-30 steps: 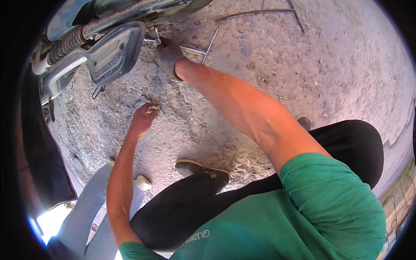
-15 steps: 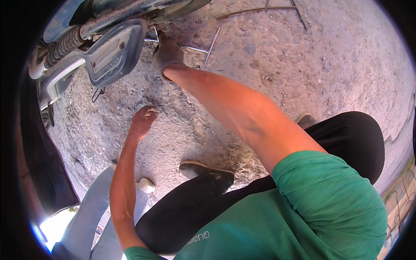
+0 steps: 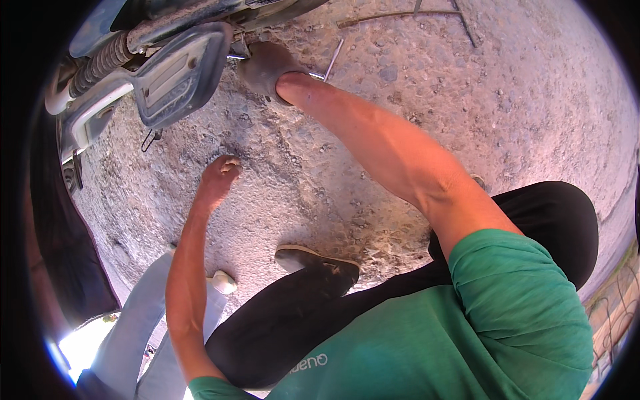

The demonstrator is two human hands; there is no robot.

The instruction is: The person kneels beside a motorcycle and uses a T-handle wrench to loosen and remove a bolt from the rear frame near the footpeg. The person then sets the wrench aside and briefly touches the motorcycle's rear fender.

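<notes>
1. The right hand (image 3: 267, 67), dark with grime or gloved, reaches far forward on a nearly straight arm and closes around something at the underside of the grey metal motorcycle frame (image 3: 173, 20); what exactly it clamps is hidden beneath the hand, so it cannot be named.
2. The left hand (image 3: 219, 177) is curled into a loose fist with its knuckles pressed to the rough pebbled concrete ground (image 3: 467, 100). It holds nothing that shows, and it appears to prop the person's weight while the other arm stretches.
3. A thin bent steel rod (image 3: 333, 59) lies on the concrete just beside the right hand, perhaps touching it.
4. The flat grey metal footrest plate (image 3: 177, 77) juts out just left of the right hand and overhangs the ground, so room on that side is tight.
5. The person crouches, with a black shoe (image 3: 313, 263) planted near the body and dark trousers folded under a green shirt.
6. To the right and ahead the concrete lies open, well apart from the machine; a thin wire (image 3: 400, 15) runs along the far edge.
</notes>
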